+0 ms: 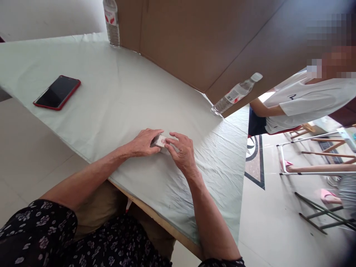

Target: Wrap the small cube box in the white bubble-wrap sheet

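A small box [160, 141] with a pale printed face and darker grey side is held low over the cloth-covered table. My left hand [141, 144] is closed around its left part, thumb on the near side and fingers on the far side. From the right, my right hand [182, 149] pinches the box's right end with thumb and index finger, its other fingers curved above. My fingers hide part of the box, so I cannot tell what kind it is.
A phone in a red case [57, 92] lies on the pale green cloth [111, 96] at left. A large cardboard panel [178, 40] stands across the far side, with one water bottle [111, 24] upright and another bottle [236, 94] at its right end. A person in white [311, 98] sits beyond.
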The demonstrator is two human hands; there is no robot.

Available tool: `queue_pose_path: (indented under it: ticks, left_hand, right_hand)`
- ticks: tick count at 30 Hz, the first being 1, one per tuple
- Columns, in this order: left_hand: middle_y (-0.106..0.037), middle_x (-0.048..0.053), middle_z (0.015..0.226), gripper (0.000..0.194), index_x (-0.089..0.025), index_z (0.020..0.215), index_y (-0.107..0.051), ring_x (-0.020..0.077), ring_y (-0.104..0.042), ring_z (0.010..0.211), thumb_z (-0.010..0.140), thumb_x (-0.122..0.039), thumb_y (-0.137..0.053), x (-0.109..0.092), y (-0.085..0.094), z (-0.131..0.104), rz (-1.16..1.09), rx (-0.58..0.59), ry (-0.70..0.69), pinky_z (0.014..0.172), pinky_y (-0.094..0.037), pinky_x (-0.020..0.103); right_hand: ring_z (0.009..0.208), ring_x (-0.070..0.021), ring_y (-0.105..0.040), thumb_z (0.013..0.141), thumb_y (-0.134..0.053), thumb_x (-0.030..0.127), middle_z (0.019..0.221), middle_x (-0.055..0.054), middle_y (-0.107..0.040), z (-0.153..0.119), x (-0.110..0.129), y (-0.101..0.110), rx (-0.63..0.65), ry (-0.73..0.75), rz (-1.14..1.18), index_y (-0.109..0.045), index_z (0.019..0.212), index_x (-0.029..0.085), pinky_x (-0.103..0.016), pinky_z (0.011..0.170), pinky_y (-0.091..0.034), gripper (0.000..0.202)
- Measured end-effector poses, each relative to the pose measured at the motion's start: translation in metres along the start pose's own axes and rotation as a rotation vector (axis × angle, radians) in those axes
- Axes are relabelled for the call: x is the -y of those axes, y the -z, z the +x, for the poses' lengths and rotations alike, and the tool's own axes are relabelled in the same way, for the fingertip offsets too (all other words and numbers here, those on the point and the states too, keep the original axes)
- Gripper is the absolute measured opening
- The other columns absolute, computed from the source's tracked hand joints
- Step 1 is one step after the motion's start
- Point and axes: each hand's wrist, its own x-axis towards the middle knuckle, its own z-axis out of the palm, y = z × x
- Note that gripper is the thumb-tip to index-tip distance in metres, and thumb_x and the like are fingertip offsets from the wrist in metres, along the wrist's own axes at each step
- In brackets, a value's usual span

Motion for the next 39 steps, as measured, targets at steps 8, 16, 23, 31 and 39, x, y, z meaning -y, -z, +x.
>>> queue_pose_path:
  ticks: [8, 16, 23, 31, 39]
  left_hand:
    - [-0.056, 0.016, 0.144, 0.074, -0.013, 0.15, -0.043, 0.0322, -0.053, 0.131, 0.079, -0.027, -0.06, -0.001, -0.007, -0.001, -0.062, -0.07, -0.074, 0.114, -0.039, 0.047]
    - [-0.049, 0.016, 0.145, 0.094, -0.021, 0.158, -0.03, 0.0292, -0.054, 0.123, 0.074, -0.033, -0.071, -0.002, -0.009, 0.001, -0.321, -0.113, -0.106, 0.106, -0.047, 0.045]
    - [-0.056, 0.013, 0.138, 0.073, -0.021, 0.14, -0.051, 0.0225, -0.062, 0.104, 0.076, -0.05, -0.071, -0.006, -0.004, 0.002, -0.639, -0.088, 0.012, 0.092, -0.051, 0.039]
    - [-0.069, 0.006, 0.095, 0.053, -0.013, 0.12, -0.065, 0.0175, -0.062, 0.081, 0.074, -0.039, -0.067, -0.001, -0.002, 0.008, -0.767, -0.05, 0.276, 0.074, -0.049, 0.031]
    - [-0.071, 0.005, 0.101, 0.049, -0.015, 0.119, -0.07, 0.0173, -0.064, 0.085, 0.073, -0.03, -0.063, -0.002, -0.005, 0.008, -0.679, -0.148, 0.227, 0.081, -0.051, 0.032]
  right_hand:
    - [0.106, -0.0223, -0.067, 0.099, -0.051, 0.023, 0.109, -0.008, -0.076, 0.019, 0.001, -0.005, -0.035, 0.094, -0.129, -0.066, 0.089, 0.022, -0.041, 0.096, -0.041, 0.019]
    - [0.108, -0.0237, -0.066, 0.096, -0.048, 0.024, 0.112, -0.011, -0.072, 0.075, -0.026, 0.001, -0.106, -0.076, -0.03, -0.058, 0.089, 0.022, -0.039, 0.093, -0.045, 0.013]
    - [0.102, -0.0227, -0.063, 0.089, -0.049, 0.02, 0.106, -0.009, -0.072, 0.132, -0.067, -0.005, -0.058, -0.25, -0.063, -0.057, 0.076, 0.022, -0.039, 0.095, -0.045, 0.015]
    - [0.082, -0.0178, -0.061, 0.09, -0.049, 0.038, 0.09, -0.004, -0.068, 0.105, -0.057, 0.004, -0.263, -0.463, 0.147, -0.063, 0.093, 0.021, -0.035, 0.082, -0.05, 0.022]
    - [0.074, -0.0188, -0.06, 0.077, -0.066, 0.044, 0.087, -0.004, -0.071, 0.046, 0.004, 0.0, 0.172, -0.548, -0.014, -0.066, 0.087, 0.021, -0.034, 0.075, -0.045, 0.025]
